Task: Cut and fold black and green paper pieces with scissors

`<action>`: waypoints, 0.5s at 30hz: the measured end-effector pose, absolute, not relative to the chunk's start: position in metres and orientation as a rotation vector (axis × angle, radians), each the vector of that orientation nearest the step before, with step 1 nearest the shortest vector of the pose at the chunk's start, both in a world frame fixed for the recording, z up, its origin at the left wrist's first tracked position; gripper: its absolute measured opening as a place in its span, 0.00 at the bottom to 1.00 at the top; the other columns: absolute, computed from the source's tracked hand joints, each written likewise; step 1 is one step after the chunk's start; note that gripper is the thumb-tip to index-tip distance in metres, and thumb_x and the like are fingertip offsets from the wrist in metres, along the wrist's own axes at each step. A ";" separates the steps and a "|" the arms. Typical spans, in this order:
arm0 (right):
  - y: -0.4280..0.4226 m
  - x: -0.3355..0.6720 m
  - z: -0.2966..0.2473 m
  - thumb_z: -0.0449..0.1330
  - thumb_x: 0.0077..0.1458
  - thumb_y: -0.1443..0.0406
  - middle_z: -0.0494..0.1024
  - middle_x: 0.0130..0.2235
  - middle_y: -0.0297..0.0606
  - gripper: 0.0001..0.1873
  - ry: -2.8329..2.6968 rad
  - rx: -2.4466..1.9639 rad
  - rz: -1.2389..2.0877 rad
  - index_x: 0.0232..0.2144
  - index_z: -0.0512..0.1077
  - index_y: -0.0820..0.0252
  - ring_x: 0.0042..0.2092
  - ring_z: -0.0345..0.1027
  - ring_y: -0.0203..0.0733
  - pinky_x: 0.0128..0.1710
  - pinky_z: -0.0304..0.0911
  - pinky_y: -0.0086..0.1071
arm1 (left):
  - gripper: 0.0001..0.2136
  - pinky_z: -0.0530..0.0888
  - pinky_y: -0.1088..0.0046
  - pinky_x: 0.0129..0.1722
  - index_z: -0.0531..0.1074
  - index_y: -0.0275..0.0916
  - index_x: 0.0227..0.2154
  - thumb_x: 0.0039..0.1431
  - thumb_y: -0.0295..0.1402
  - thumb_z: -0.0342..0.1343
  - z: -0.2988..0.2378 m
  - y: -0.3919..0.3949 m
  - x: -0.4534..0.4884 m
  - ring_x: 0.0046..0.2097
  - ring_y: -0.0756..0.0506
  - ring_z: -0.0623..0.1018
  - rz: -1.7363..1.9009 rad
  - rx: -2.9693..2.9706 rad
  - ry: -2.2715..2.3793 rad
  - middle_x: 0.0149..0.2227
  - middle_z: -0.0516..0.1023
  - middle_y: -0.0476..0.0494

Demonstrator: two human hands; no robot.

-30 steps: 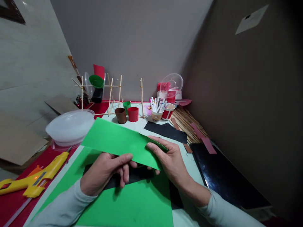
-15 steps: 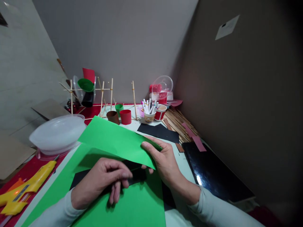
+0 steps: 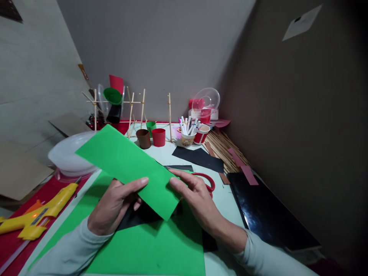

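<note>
A flat piece of bright green paper (image 3: pixel 126 161) is held up in front of me, slanting down to the right. My left hand (image 3: pixel 115 203) pinches its lower edge, thumb on top and fingers beneath. At its right end my right hand (image 3: pixel 198 195) grips it, thumb on the face and fingers behind the far edge. Below lies a larger green sheet (image 3: pixel 149 249), with a piece of black paper (image 3: pixel 140 216) on it, partly hidden by the held paper. Red-handled scissors (image 3: pixel 208 182) rest just beyond my right hand, mostly covered.
A yellow glue gun (image 3: pixel 43 211) with a lit orange light lies at left, near stacked clear plastic lids (image 3: pixel 71 153). Paper cups (image 3: pixel 158 137), a cup of markers (image 3: pixel 187 138) and a stick frame (image 3: pixel 143 109) stand behind. Thin sticks (image 3: pixel 227 149) and a black glossy panel (image 3: pixel 270 214) lie at right.
My left hand has come up from below and now holds the green paper's lower edge. The paper has tilted more steeply, and the red scissor handles have come into view. The camera view has shifted slightly.
</note>
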State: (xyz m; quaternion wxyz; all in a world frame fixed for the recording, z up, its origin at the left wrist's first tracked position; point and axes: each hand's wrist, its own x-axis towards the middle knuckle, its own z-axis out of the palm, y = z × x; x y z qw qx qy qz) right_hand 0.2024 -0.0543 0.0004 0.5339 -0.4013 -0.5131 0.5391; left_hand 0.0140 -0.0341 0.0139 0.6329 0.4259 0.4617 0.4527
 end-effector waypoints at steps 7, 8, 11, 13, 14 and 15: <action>-0.057 0.202 0.003 0.62 0.59 0.54 0.77 0.22 0.32 0.19 -1.230 -0.931 1.430 0.44 0.78 0.64 0.22 0.73 0.36 0.23 0.69 0.27 | 0.11 0.63 0.77 0.16 0.75 0.38 0.21 0.46 0.39 0.68 0.014 -0.032 0.007 0.22 0.51 0.64 1.146 1.085 1.026 0.20 0.68 0.50; -0.058 0.201 0.002 0.62 0.60 0.54 0.78 0.22 0.32 0.19 -1.245 -0.951 1.409 0.44 0.78 0.64 0.22 0.73 0.36 0.23 0.69 0.26 | 0.11 0.65 0.77 0.18 0.76 0.38 0.22 0.48 0.40 0.67 0.014 -0.033 0.007 0.23 0.51 0.65 1.132 1.102 1.027 0.21 0.70 0.48; -0.060 0.199 0.001 0.61 0.61 0.55 0.78 0.23 0.33 0.19 -1.300 -0.998 1.347 0.45 0.78 0.64 0.22 0.73 0.36 0.23 0.68 0.27 | 0.12 0.67 0.76 0.19 0.75 0.38 0.24 0.50 0.41 0.66 0.015 -0.035 0.010 0.24 0.50 0.68 1.124 1.093 1.008 0.23 0.73 0.47; -0.059 0.201 0.003 0.59 0.62 0.54 0.77 0.22 0.32 0.19 -1.335 -0.967 1.371 0.46 0.77 0.63 0.22 0.73 0.37 0.24 0.68 0.28 | 0.12 0.66 0.77 0.16 0.74 0.39 0.23 0.50 0.41 0.67 0.018 -0.035 0.013 0.22 0.50 0.67 1.167 1.075 0.984 0.21 0.71 0.49; -0.058 0.204 0.006 0.58 0.63 0.54 0.78 0.22 0.32 0.20 -1.367 -0.943 1.400 0.47 0.77 0.62 0.23 0.74 0.38 0.25 0.69 0.29 | 0.12 0.65 0.77 0.15 0.73 0.39 0.23 0.48 0.40 0.68 0.019 -0.035 0.013 0.21 0.51 0.67 1.193 1.072 0.978 0.20 0.70 0.50; -0.057 0.209 0.010 0.55 0.65 0.53 0.78 0.23 0.33 0.21 -1.416 -0.933 1.411 0.49 0.76 0.61 0.25 0.75 0.39 0.28 0.70 0.30 | 0.12 0.65 0.77 0.14 0.73 0.39 0.22 0.47 0.39 0.69 0.020 -0.033 0.012 0.21 0.51 0.66 1.212 1.070 0.981 0.20 0.70 0.51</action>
